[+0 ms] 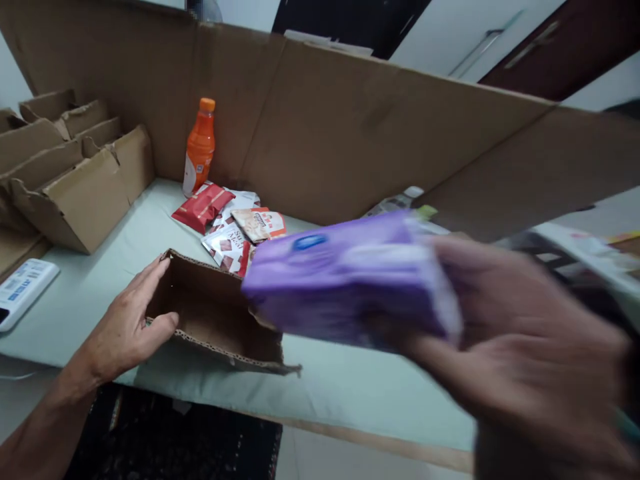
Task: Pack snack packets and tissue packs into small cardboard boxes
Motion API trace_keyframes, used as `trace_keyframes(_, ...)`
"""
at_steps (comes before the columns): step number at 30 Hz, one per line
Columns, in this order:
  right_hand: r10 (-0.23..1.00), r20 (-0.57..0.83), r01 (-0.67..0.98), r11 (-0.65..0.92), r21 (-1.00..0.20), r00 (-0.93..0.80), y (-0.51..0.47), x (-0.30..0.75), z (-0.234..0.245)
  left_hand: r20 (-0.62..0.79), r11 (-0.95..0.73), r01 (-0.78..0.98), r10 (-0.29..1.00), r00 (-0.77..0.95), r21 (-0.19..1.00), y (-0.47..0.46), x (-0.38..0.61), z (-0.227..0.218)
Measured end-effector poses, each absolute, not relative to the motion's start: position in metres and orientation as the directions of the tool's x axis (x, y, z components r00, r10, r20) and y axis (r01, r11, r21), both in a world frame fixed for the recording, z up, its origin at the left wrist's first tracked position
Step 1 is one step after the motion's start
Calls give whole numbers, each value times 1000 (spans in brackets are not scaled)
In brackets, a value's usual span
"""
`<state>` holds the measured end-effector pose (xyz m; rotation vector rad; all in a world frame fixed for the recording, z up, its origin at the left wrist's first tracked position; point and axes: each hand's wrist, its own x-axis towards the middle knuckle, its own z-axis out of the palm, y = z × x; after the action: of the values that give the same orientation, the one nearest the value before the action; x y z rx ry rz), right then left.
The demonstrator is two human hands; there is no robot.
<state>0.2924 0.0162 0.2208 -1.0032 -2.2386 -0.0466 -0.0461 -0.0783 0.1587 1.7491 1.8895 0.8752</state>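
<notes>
My right hand (520, 333) grips one end of a purple soft pack (340, 280), probably tissues, smeared by motion. The pack is in the air, over the right end of a small open cardboard box (215, 350). At the box's left end, my left hand (135, 313) holds the wall, thumb at the near edge and fingers at the far one. The visible inside of the box is bare brown cardboard. Behind it lie snack packets: a red one (204, 205), a white one (227, 243) and an orange-and-cream one (260, 224).
An orange drink bottle (200, 150) stands against a tall cardboard screen (340, 133). Several cardboard boxes (95, 187) are grouped at the left, near a white device with a label (27, 290). A clear bottle (400, 200) lies partly behind the purple pack.
</notes>
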Motion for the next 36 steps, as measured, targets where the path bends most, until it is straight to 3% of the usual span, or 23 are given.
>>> trace_keyframes(2, 502, 621, 530, 833, -159, -602, 9, 248, 226, 124, -4, 722, 986, -113, 691, -78, -48, 157)
trace_keyframes(5, 369, 520, 400, 915, -57, -770, 3, 207, 236, 149, -44, 709, 985, -86, 704, -79, -50, 153)
trace_keyframes(11, 369, 407, 403, 915, -3, -835, 0, 208, 268, 137, -75, 672, 990, -40, 737, -77, -54, 147)
trace_keyframes(15, 346, 262, 370, 928, 48, -901, 12, 201, 259, 140, -95, 674, 990, -12, 733, -75, -54, 144)
trace_keyframes(21, 486, 417, 560, 826, 67, -768, 22, 186, 237, 155, -122, 686, 988, 14, 717, -77, -56, 140)
trace_keyframes(26, 437, 185, 439, 898, -29, -880, 20, 164, 219, 187, -158, 698, 982, 35, 698, -75, -57, 141)
trace_keyframes(32, 480, -95, 482, 876, -5, -872, 27, 113, 188, 173, -133, 731, 985, 21, 669, -76, -56, 145)
trace_keyframes(36, 432, -141, 439, 898, -26, -891, 31, 91, 167, 195, -150, 809, 980, 44, 568, -75, -63, 147)
